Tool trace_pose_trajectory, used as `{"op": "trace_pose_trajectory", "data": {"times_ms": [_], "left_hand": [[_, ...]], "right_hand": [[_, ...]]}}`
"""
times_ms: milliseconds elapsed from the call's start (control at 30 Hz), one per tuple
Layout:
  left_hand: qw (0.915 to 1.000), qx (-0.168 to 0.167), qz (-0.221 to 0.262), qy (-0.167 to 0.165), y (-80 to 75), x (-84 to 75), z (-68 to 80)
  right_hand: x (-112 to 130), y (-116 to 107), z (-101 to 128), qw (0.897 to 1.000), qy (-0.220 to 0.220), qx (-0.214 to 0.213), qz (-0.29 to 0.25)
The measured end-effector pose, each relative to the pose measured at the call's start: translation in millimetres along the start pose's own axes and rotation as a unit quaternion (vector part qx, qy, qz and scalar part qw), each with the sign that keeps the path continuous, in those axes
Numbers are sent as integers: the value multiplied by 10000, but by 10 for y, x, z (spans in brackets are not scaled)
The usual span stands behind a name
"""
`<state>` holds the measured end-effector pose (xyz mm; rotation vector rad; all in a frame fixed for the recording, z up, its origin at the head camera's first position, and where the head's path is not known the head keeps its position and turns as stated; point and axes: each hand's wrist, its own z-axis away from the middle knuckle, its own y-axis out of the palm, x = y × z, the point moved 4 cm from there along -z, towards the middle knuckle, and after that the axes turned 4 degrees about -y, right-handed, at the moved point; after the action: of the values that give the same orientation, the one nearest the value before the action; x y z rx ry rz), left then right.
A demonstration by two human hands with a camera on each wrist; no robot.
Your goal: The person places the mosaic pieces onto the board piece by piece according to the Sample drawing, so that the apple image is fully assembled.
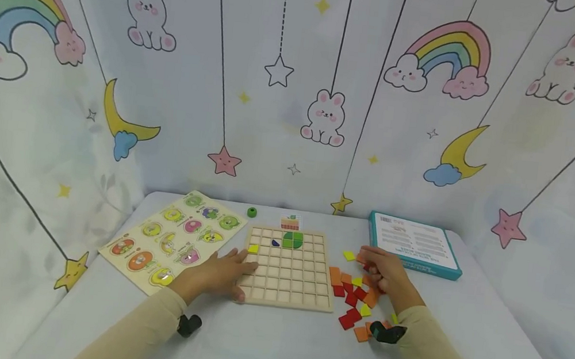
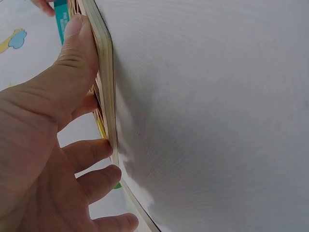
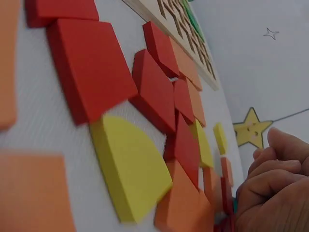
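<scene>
A person is sitting at a pale table (image 1: 276, 346) with two hands out over a wooden grid board (image 1: 289, 269) — one board, lying flat at the middle of the table, its cells running eight across. The left hand (image 1: 221, 274) is resting against the board's left edge, fingers fairly straight and spread along the rim; the left wrist view is showing the thumb (image 2: 77, 53) lying flat on the board's side, holding nothing. Three kinds of piece are sitting in the grid: one yellow square (image 1: 253, 248) near the left edge, one dark blue piece (image 1: 275, 243), and a green block (image 1: 292, 240) made of what looks like four pieces in the top rows. The right hand (image 1: 382, 272) is working among the loose tiles (image 1: 354, 301) just right of the board, its fingers curled in over the pile; whether it is pinching a tile I cannot tell. The tiles are lying in three colours — red, orange and yellow — too overlapped to count surely. Behind the right hand one teal-edged box (image 1: 416, 251) is lying flat. Left of the board one fruit peg puzzle (image 1: 174, 241) is lying, and one small green knob (image 1: 251, 212) is standing behind it.
</scene>
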<state>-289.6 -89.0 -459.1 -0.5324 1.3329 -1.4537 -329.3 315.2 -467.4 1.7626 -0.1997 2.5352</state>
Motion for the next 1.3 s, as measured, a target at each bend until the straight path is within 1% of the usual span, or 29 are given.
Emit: {"op": "trace_pose_trajectory", "data": {"times_ms": [67,233,267,367,467,567,667,767,800,900,1000,1100,1233,1300], "left_hand": [[10000,2,-19,65,24,-8,-13],[9999,-34,-113,79,44,-19,-28],[9999,-39,-113,64,43,-19,-25],[10000,-38,-66,45,39,-23,-17],[10000,-35,-27,42,39,-23,-6],[10000,-44,-10,51,35,-25,8],[10000,-61,-42,61,28,-25,17],[9999,-91,-96,77,25,-21,21],[9999,-105,-104,80,21,-20,22],[9998,-139,-102,98,11,-21,28],[9997,-159,-108,115,6,-22,31],[9997,-162,-118,119,5,-19,35],[9998,-138,-81,84,6,-11,29],[9999,-124,-79,70,8,-5,21]], "right_hand": [[-29,90,-57,9999,51,-130,98],[-92,238,-130,9967,-59,-337,740],[-96,259,-133,9947,-116,-375,953],[-97,307,-136,9853,-259,-517,1605],[-72,339,-124,9705,-444,-657,2276],[-48,371,-105,9610,-547,-690,2620],[-33,393,-94,9599,-524,-669,2672],[-8,404,-95,9660,-584,-566,2455],[4,403,-100,9706,-623,-524,2265],[44,398,-119,9854,-701,-371,1506],[85,398,-125,9947,-651,-229,767],[117,417,-117,9972,-601,-122,424],[130,483,-98,9973,-714,12,169],[134,538,-92,9968,-795,62,-47]]}}
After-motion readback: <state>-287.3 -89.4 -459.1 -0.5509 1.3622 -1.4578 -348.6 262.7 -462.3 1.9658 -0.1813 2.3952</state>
